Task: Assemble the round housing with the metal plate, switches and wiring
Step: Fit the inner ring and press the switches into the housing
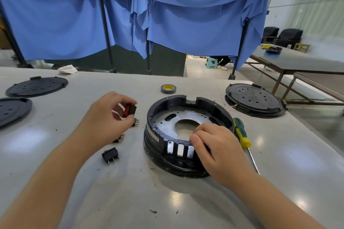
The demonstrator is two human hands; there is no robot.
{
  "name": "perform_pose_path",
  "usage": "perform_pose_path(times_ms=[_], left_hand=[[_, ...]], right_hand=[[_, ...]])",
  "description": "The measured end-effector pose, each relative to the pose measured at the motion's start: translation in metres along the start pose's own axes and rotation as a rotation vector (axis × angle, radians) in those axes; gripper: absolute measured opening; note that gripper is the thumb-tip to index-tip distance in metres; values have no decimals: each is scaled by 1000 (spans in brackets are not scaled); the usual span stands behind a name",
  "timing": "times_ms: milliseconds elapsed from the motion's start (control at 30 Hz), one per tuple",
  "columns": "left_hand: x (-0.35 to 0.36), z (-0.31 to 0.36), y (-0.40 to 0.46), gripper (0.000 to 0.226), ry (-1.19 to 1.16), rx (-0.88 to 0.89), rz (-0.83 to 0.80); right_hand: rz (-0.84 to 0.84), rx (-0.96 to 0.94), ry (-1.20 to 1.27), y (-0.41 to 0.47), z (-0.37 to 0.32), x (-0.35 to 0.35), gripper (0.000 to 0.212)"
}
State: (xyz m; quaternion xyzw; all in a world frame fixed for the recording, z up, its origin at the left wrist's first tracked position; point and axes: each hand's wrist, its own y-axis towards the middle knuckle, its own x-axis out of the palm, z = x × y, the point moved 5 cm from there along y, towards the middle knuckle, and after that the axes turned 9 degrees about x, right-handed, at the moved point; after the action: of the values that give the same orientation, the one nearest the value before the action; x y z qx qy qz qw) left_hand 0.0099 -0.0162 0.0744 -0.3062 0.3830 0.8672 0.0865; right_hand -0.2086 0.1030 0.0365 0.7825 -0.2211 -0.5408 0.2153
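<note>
The round black housing [167, 104] sits in the middle of the table with the metal plate [165, 119] seated inside it. Several rectangular switch slots [180, 149] open in its near wall. My right hand [217, 147] grips the housing's near right rim, thumb on the outer wall. My left hand [106, 117] pinches a black rocker switch with a red button [130, 110] just left of the housing. Another switch [110, 155] lies on the table below it, and two more [119, 138] lie partly hidden under my left hand. No wiring shows clearly.
A yellow-and-green screwdriver [242, 132] lies right of the housing. A tape roll [168, 88] sits behind it. Black round covers lie at far left [37, 86], left edge [13, 109] and back right [255, 99]. A blue curtain hangs behind the table.
</note>
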Motion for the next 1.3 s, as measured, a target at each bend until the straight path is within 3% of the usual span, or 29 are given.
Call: perform_pose_path(times_ms=[100,267,433,533,967,1300], left_hand=[[-3,21,-2,33,-149,19,49],[28,51,-16,31,-336,87,-69],[46,75,-31,25,-55,389,-74],[47,79,-39,24,18,460,-22],[57,54,-55,19,-123,276,-38],[64,55,-58,16,-27,304,-76]], right_hand=[[-6,4,-6,0,0,0,47],[-27,1,-4,0,2,2,48],[-57,-13,-4,0,3,3,49],[-71,-11,-12,0,3,4,51],[-33,-27,0,0,4,3,48],[-48,-15,15,1,3,3,52]])
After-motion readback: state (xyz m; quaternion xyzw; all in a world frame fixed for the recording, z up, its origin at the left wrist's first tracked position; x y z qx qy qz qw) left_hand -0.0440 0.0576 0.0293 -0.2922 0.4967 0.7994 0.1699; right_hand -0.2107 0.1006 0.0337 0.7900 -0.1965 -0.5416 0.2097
